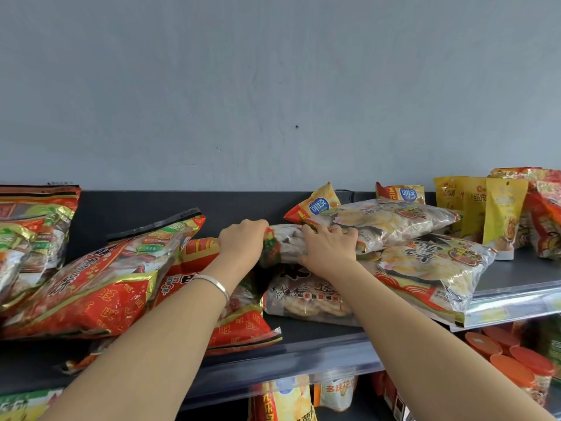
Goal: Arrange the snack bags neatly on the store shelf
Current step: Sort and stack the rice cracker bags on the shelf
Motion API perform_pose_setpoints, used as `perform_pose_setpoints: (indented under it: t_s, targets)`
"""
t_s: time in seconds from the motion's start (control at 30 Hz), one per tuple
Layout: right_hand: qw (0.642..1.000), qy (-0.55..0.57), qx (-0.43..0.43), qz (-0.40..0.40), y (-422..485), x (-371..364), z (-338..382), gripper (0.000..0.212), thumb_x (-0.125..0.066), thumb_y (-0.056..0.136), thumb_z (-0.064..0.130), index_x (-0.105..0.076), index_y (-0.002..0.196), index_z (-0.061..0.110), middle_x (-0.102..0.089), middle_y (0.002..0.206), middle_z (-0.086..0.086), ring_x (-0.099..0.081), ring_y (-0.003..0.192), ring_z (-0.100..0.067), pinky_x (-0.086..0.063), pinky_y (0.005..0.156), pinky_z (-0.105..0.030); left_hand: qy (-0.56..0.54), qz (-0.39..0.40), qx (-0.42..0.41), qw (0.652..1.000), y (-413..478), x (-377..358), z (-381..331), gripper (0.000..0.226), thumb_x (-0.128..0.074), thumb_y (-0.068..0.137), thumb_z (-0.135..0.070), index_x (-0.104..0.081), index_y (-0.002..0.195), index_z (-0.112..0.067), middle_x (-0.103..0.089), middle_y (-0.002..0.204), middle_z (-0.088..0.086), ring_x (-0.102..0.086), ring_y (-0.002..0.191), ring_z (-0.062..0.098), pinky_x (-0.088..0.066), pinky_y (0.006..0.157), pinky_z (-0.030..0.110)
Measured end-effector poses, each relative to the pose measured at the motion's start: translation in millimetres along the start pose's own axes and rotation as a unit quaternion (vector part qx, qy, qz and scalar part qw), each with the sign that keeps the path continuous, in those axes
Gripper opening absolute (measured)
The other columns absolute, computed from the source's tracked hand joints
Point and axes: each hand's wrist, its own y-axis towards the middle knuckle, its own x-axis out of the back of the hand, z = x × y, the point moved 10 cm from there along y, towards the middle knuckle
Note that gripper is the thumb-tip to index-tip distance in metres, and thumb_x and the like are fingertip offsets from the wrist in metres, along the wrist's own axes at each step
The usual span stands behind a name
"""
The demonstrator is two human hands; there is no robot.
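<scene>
Both hands are on a clear rice-cracker bag (288, 243) in the middle of the dark shelf (315, 332). My left hand (241, 238) grips its crumpled left end. My right hand (328, 246) lies over its top with fingers curled round it. That bag sits on another clear cracker bag (306, 299). Two more clear cracker bags (391, 220) (431, 265) are stacked to the right. Large red snack bags (91, 281) (239, 326) lie tilted and overlapping on the left.
Small yellow-red chip bags (318, 203) (403, 192) stand against the shelf's back. Yellow pouches (501, 214) and red bags (546, 214) stand at far right. A grey wall rises behind. Below the shelf edge are orange-lidded cups (513, 360) and more bags (285, 399).
</scene>
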Motion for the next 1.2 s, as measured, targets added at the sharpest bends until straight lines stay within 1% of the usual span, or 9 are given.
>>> perform_pose_setpoints:
  t_s: [0.3, 0.37, 0.47, 0.57, 0.73, 0.93, 1.07, 1.13, 1.2]
  targets:
    - [0.969, 0.230, -0.068, -0.059, 11, 12, -19, 0.092, -0.051, 0.091, 0.055, 0.005, 0.153, 0.016, -0.048, 0.140, -0.013, -0.056, 0.117, -0.035, -0.044, 0.090, -0.047, -0.114, -0.089, 0.180, 0.973, 4, 14, 83, 0.026, -0.036, 0.095, -0.005, -0.061, 0.092, -0.012, -0.063, 0.095, 0.014, -0.059, 0.082, 0.034, -0.040, 0.058, 0.036]
    - [0.949, 0.294, -0.105, -0.045, 14, 6, -27, 0.083, -0.044, 0.094, 0.056, -0.006, 0.152, 0.010, -0.058, 0.128, -0.014, -0.059, 0.111, -0.034, -0.046, 0.087, -0.044, -0.148, -0.090, 0.235, 0.956, -3, 5, 108, 0.023, -0.039, 0.096, -0.010, -0.061, 0.091, -0.010, -0.064, 0.093, 0.014, -0.060, 0.083, 0.035, -0.040, 0.058, 0.037]
    - [0.942, 0.324, -0.091, 0.017, 22, -5, -15, 0.058, -0.029, 0.098, 0.056, -0.050, 0.126, 0.009, -0.062, 0.117, -0.012, -0.057, 0.108, -0.032, -0.042, 0.097, -0.045, -0.157, -0.080, 0.253, 0.951, -10, -3, 113, 0.023, -0.040, 0.100, -0.019, -0.060, 0.098, -0.008, -0.063, 0.098, 0.015, -0.060, 0.090, 0.036, -0.041, 0.061, 0.037]
    - [0.918, 0.381, -0.074, 0.084, 28, -18, 4, 0.054, -0.030, 0.096, 0.058, -0.060, 0.102, 0.014, -0.060, 0.101, -0.006, -0.054, 0.106, -0.029, -0.037, 0.103, -0.048, -0.153, -0.081, 0.252, 0.952, -14, -6, 103, 0.021, -0.039, 0.099, -0.017, -0.059, 0.104, -0.010, -0.062, 0.105, 0.017, -0.059, 0.097, 0.038, -0.040, 0.063, 0.038]
    - [0.791, 0.595, 0.000, 0.146, 24, -15, 38, 0.065, -0.057, 0.092, 0.047, -0.037, 0.144, 0.015, -0.050, 0.138, -0.003, -0.047, 0.127, -0.025, -0.032, 0.104, -0.035, -0.174, -0.145, 0.251, 0.941, -23, 8, 102, 0.027, -0.037, 0.100, -0.021, -0.061, 0.100, -0.008, -0.063, 0.098, 0.016, -0.059, 0.091, 0.036, -0.039, 0.062, 0.036]
    - [0.625, 0.746, -0.059, 0.222, 28, -28, 65, 0.097, -0.066, 0.075, 0.064, -0.015, 0.150, 0.029, -0.039, 0.147, -0.016, -0.049, 0.125, -0.040, -0.035, 0.104, -0.061, -0.221, -0.213, 0.133, 0.942, -38, 17, 76, 0.027, -0.039, 0.100, -0.020, -0.063, 0.092, -0.009, -0.066, 0.080, 0.011, -0.062, 0.079, 0.032, -0.045, 0.063, 0.037]
    - [0.508, 0.825, -0.187, 0.160, 40, -30, 64, 0.148, -0.087, 0.022, 0.066, -0.020, 0.150, 0.034, -0.038, 0.148, -0.008, -0.043, 0.130, -0.040, -0.041, 0.095, -0.066, -0.255, -0.206, 0.061, 0.943, -45, 20, 50, 0.024, -0.043, 0.098, -0.016, -0.067, 0.100, -0.010, -0.066, 0.077, 0.010, -0.063, 0.074, 0.029, -0.040, 0.059, 0.031]
    - [0.511, 0.822, -0.230, 0.101, 62, -47, 51, 0.131, -0.082, 0.022, 0.057, -0.036, 0.142, 0.029, -0.051, 0.137, -0.007, -0.053, 0.118, -0.034, -0.046, 0.094, -0.060, -0.254, -0.203, 0.013, 0.946, -47, 27, 35, 0.025, -0.046, 0.097, -0.020, -0.068, 0.099, -0.010, -0.068, 0.074, 0.010, -0.064, 0.072, 0.029, -0.041, 0.058, 0.032]
    - [0.533, 0.809, -0.243, 0.050, 62, -40, 35, 0.085, -0.078, 0.046, 0.044, -0.051, 0.124, 0.021, -0.059, 0.119, -0.011, -0.060, 0.102, -0.033, -0.053, 0.086, -0.056, -0.276, -0.198, -0.009, 0.941, -48, 36, 28, 0.035, -0.044, 0.095, -0.037, -0.070, 0.103, -0.015, -0.071, 0.079, 0.006, -0.066, 0.075, 0.025, -0.048, 0.063, 0.032]
